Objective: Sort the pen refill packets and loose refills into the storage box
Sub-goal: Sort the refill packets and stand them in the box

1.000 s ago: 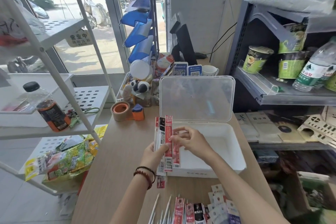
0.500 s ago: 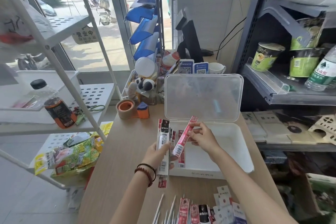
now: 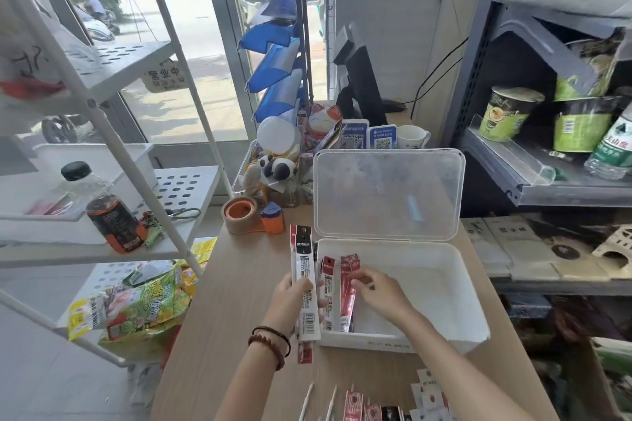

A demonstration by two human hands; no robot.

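Gripping refill packets point(image 3: 304, 270), left hand point(image 3: 290, 298) outside storage box point(image 3: 393, 340) wall, right hand point(image 3: 380, 294) pinching red packet point(image 3: 346, 306) just inside that wall

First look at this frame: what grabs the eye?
The white storage box, its clear lid propped open, sits mid-counter. The right hand pinches red refill packets at the box's left end, while the left hand grips a packet bundle just outside that end. Spare packets and loose refills lie at the near counter edge.

One storage box point(image 3: 427, 284): you've got two red packets point(image 3: 346, 301) and one white-red packet point(image 3: 328, 297) at its left end. At least two loose refills point(image 3: 306, 398) show. Your held stack point(image 3: 305, 270) can't be counted.
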